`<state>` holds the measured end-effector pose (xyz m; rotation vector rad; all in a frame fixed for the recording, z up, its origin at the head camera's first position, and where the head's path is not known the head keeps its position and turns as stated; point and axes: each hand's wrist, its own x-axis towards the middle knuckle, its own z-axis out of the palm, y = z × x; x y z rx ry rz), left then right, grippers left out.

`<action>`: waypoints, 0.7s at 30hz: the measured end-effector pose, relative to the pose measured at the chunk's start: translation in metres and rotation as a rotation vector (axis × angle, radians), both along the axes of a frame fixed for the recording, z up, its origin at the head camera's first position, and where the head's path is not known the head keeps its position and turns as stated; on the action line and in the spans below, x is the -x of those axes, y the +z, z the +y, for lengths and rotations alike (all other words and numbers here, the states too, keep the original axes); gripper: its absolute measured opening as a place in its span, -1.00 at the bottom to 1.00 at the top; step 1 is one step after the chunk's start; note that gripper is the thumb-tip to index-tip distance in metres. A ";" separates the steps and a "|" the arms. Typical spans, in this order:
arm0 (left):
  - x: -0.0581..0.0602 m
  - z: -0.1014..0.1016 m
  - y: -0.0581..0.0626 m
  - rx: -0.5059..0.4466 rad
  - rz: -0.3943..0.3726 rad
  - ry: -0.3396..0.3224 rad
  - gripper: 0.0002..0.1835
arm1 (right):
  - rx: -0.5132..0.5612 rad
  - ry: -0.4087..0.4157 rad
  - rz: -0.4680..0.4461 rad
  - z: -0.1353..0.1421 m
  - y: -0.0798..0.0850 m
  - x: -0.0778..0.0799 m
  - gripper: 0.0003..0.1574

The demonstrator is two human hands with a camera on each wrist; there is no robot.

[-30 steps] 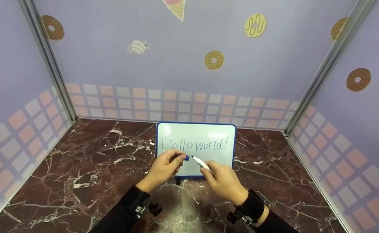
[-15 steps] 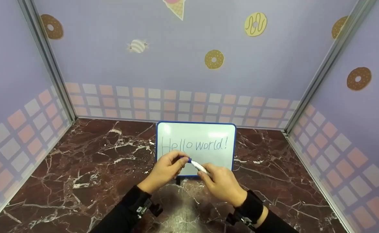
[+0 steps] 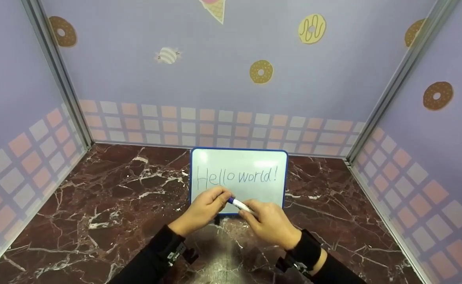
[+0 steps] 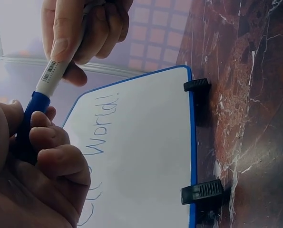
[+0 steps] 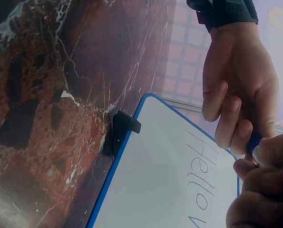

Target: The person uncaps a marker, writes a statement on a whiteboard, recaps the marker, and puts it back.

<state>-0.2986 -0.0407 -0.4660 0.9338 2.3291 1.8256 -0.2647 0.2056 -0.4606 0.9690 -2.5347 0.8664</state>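
Observation:
Both hands meet in front of a blue-framed whiteboard (image 3: 254, 161) that carries the handwriting "Hello world!". My right hand (image 3: 272, 221) grips the white barrel of a whiteboard marker (image 3: 242, 205), which slants up to the left. The fingers of my left hand (image 3: 205, 205) pinch the blue marker cap (image 4: 38, 102), which sits over the marker's tip end. In the left wrist view the cap's edge meets the white barrel, beside a printed barcode. The far end of the cap is hidden in the left fingers.
Black clip feet (image 4: 201, 191) hold the whiteboard's lower edge on the dark red marble tabletop (image 3: 136, 197). Behind it rises a lilac wall (image 3: 215, 86) with printed sweets and checks; side panels stand left and right.
The cap and the marker tip were apart a second ago. The hands have come together, the cap now covers the tip, and both hands have dipped slightly.

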 end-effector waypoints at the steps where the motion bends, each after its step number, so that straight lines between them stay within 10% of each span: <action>1: 0.000 0.001 0.000 0.003 0.002 0.002 -0.71 | -0.001 0.006 0.002 0.000 0.000 0.000 -0.81; 7: -0.001 0.007 -0.004 0.038 0.019 0.035 -0.60 | 0.005 0.036 0.002 -0.002 -0.002 -0.001 -0.84; 14: 0.001 0.008 -0.012 0.318 0.291 0.219 -0.53 | -0.005 0.037 0.007 -0.003 -0.008 -0.001 -0.89; 21: 0.000 0.013 -0.011 0.325 0.370 0.239 -0.53 | 0.074 0.084 0.024 -0.004 -0.012 -0.002 -0.89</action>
